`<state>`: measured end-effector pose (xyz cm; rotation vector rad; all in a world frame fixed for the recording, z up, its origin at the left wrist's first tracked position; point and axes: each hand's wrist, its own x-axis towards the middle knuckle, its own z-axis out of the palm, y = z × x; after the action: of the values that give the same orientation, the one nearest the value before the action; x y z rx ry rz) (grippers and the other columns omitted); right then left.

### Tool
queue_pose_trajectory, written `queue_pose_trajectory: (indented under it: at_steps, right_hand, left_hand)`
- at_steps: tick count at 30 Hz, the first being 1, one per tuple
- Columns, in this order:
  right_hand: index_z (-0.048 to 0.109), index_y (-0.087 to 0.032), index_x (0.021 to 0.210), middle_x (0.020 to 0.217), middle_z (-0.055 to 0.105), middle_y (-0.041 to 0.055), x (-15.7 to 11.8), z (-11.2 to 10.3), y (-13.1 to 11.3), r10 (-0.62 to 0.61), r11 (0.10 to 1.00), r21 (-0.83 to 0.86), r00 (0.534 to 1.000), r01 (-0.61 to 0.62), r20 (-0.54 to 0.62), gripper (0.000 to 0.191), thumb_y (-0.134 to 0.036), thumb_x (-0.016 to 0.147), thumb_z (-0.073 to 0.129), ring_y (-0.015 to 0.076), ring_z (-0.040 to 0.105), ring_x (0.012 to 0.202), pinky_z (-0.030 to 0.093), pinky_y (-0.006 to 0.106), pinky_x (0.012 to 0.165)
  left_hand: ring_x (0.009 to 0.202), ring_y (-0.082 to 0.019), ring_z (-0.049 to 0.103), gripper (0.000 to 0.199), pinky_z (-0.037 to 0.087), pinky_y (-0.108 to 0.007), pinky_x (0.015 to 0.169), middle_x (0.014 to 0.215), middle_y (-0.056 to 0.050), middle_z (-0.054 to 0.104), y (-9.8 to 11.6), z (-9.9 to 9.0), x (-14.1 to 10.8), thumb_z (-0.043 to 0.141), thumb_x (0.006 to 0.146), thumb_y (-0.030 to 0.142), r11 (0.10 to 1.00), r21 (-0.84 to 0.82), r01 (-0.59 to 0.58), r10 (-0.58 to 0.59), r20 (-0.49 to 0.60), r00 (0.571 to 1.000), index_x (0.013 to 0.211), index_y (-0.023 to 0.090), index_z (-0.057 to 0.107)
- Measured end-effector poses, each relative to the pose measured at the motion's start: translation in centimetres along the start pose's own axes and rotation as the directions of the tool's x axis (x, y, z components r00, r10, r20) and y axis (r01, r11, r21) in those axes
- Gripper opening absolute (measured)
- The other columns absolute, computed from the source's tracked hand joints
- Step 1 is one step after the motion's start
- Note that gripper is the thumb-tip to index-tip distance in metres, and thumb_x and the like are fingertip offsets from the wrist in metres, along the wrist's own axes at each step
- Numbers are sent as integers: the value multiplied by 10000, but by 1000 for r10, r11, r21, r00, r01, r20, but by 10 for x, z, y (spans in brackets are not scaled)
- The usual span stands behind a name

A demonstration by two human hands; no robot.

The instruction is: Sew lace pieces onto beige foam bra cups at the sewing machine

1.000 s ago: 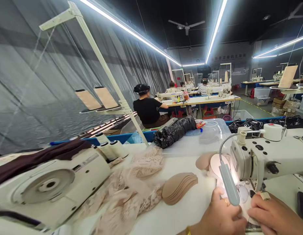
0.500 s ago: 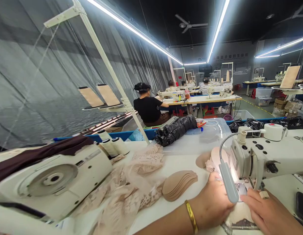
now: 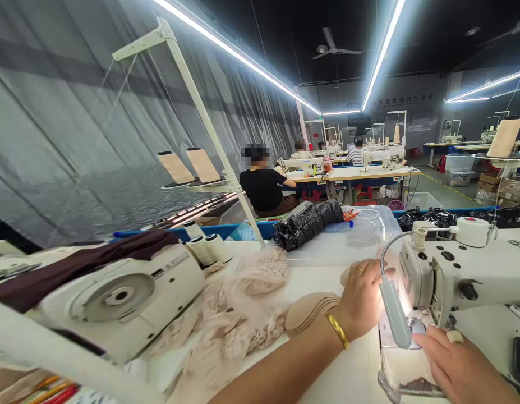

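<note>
My left hand (image 3: 363, 294), with a gold bangle at the wrist, is behind and left of the grey lamp (image 3: 395, 311), its fingers bent over the spot where pale fabric lay. What is under them is hidden. My right hand (image 3: 453, 359) rests by the metal plate below the sewing machine (image 3: 461, 269), fingers bent, near the needle area; whether it pinches anything is unclear. Left of my left hand lies a stack of beige oval pads (image 3: 310, 314). Crumpled beige lace (image 3: 255, 280) spreads farther left.
A second machine head (image 3: 125, 297) with dark cloth (image 3: 95, 264) stands left, near white thread cones (image 3: 207, 249). Behind the table's middle are a black plastic bundle (image 3: 308, 224) and a clear lid (image 3: 369, 224). A person in black (image 3: 263, 188) sits beyond.
My left hand has moved away from the needle area, back and up over the pale pieces. My right hand stays nearly in place. The view has shifted slightly left.
</note>
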<state>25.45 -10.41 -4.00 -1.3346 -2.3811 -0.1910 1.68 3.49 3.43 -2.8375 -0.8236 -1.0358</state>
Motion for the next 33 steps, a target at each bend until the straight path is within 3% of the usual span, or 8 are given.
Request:
queue_pose_trajectory:
  at_steps: [4, 7, 13, 16, 19, 22, 28, 33]
  right_hand:
    - [688, -241, 1295, 1176, 779, 82, -1, 0, -2, 7, 997, -71, 1000, -8, -25, 436, -62, 972, 456, 239, 756, 866, 589, 307, 709]
    - [699, -221, 1234, 1079, 762, 92, 1, -2, -6, 8, 998, -68, 999, -11, -34, 396, -65, 995, 424, 246, 739, 865, 581, 325, 713]
    - [704, -239, 1123, 948, 725, 70, 10, -12, -15, 66, 998, 2, 997, -66, -42, 360, -57, 986, 425, 250, 693, 834, 539, 329, 704]
    - [693, -231, 1097, 891, 703, 69, 12, -16, -20, 110, 994, 21, 994, -111, 21, 361, -47, 973, 408, 268, 674, 835, 532, 348, 726]
    - [677, -220, 1096, 906, 688, 80, 12, -16, -23, 158, 986, 27, 981, -162, 115, 373, -37, 972, 376, 287, 664, 851, 517, 372, 728]
    - [661, -214, 1119, 960, 681, 90, 12, -15, -24, 166, 985, 23, 977, -170, 135, 385, -26, 970, 360, 296, 668, 887, 510, 386, 741]
    - [636, -222, 1059, 871, 672, 66, 13, -20, -24, 142, 989, 7, 979, -145, 145, 354, -12, 961, 369, 290, 659, 853, 491, 355, 693]
    - [632, -239, 1090, 937, 709, 64, 10, -19, -21, 120, 992, 26, 987, -123, 108, 334, -32, 991, 390, 276, 703, 916, 559, 341, 753]
  left_hand:
    - [851, -226, 687, 220, 447, -422, 943, 819, -18, 748, -15, 2, 22, 649, 931, 149, 989, -77, 130, -125, 66, 990, 741, 218, 738]
    - [672, -178, 642, 276, 489, -343, 803, 699, 16, 700, -31, -8, 34, 579, 994, 225, 961, -106, 256, -258, -2, 966, 758, 211, 723]
    - [923, -242, 680, 319, 532, -352, 817, 937, -66, 723, -41, -78, 25, 404, 1077, 364, 919, -98, 382, -392, -327, 860, 962, 210, 658]
    - [1058, -260, 670, 170, 502, -420, 1003, 1024, -70, 730, -16, -95, -6, 536, 1024, 319, 965, -57, 255, -258, -372, 892, 908, 231, 623]
    - [876, -196, 646, 145, 519, -308, 813, 906, -41, 707, 17, -71, -42, 520, 992, 116, 992, 19, -128, 129, -72, 989, 920, 213, 601]
    - [661, -151, 570, 215, 437, -277, 613, 755, 9, 636, 40, -27, -61, 621, 957, 197, 933, -52, -357, 361, 153, 920, 780, 218, 501]
    - [635, -145, 536, 249, 492, -267, 615, 697, 14, 597, 56, 7, -45, 519, 1017, 153, 985, -166, -48, 77, 173, 982, 780, 226, 547]
    - [545, -153, 485, 272, 492, -281, 529, 587, 30, 531, 66, 11, -43, 498, 1058, 204, 907, -326, 267, -217, 181, 959, 800, 242, 575]
